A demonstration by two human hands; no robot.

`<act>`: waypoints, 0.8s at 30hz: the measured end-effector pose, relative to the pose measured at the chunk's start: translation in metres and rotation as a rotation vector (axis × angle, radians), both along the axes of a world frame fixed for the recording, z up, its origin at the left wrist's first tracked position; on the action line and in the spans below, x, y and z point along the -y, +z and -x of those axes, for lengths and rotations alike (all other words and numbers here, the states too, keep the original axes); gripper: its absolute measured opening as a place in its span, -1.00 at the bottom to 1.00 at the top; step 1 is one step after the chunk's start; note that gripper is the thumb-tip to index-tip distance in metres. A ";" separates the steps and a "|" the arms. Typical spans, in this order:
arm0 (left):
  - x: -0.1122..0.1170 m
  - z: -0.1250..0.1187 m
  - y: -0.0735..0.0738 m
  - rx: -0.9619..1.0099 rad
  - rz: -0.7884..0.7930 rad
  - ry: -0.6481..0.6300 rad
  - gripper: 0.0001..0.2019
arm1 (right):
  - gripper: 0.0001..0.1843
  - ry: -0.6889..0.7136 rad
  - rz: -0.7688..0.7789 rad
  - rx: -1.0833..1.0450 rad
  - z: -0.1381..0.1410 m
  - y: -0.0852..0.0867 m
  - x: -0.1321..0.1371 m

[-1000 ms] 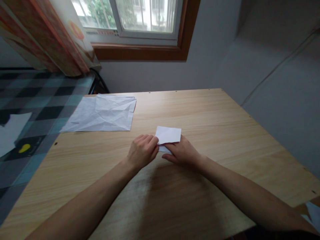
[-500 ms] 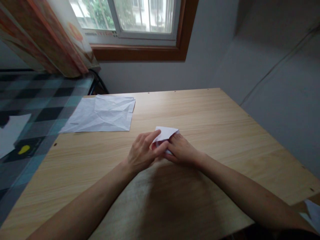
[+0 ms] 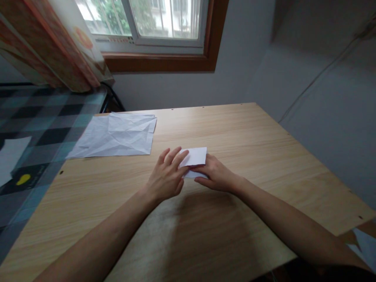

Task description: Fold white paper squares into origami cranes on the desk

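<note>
A small folded piece of white paper [image 3: 196, 156] is between my hands near the middle of the wooden table [image 3: 249, 133]. Its upper flap stands raised, and a lower layer shows beneath it. My left hand [image 3: 166, 174] has the paper's left end between its fingers, some on top of the flap and one tucked under it. From the other side, my right hand [image 3: 216, 172] grips the right end. Its index finger reaches under the flap, the thumb lies at the near edge, and the other fingertips are partly hidden.
Creased white sheets [image 3: 117, 135] lie at the table's far left. Beyond the left edge is a checked cloth surface [image 3: 58, 113] with another white sheet [image 3: 13, 156]. A curtain [image 3: 64, 47] and window [image 3: 167, 23] are behind. More paper [image 3: 366, 246] shows at the lower right.
The flap now looks flatter and more rectangular, where it was pointed and curled. My left fingers have spread, and the thumb has come lower. My right fingers have shifted under the flap.
</note>
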State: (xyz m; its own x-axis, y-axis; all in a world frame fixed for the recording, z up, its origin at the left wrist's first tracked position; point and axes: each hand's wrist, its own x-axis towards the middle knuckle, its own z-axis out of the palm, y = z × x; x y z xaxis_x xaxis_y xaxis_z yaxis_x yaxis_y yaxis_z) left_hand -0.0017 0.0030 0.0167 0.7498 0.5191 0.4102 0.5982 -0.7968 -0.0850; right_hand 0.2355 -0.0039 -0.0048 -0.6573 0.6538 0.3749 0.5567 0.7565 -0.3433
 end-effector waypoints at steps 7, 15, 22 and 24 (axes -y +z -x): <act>-0.004 0.000 -0.003 0.111 -0.117 0.006 -0.92 | -0.78 -0.004 0.145 -0.137 -0.007 0.001 -0.002; -0.005 -0.001 -0.007 0.155 -0.203 -0.023 -0.95 | -0.92 -0.035 0.254 -0.249 -0.003 0.005 0.001; -0.007 -0.004 -0.007 0.193 -0.174 -0.005 -0.53 | -0.72 -0.029 0.275 -0.282 0.000 0.003 0.002; -0.008 -0.004 -0.010 0.232 -0.147 0.007 -0.41 | -0.73 0.003 0.245 -0.258 0.000 0.002 0.002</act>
State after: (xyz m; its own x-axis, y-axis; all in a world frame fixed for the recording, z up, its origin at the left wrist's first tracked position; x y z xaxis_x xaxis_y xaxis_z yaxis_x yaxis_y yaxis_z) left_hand 0.0021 0.0111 0.0066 0.6236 0.4465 0.6417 0.6208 -0.7817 -0.0595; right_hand 0.2359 -0.0056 -0.0032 -0.5633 0.7432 0.3611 0.4262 0.6357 -0.6436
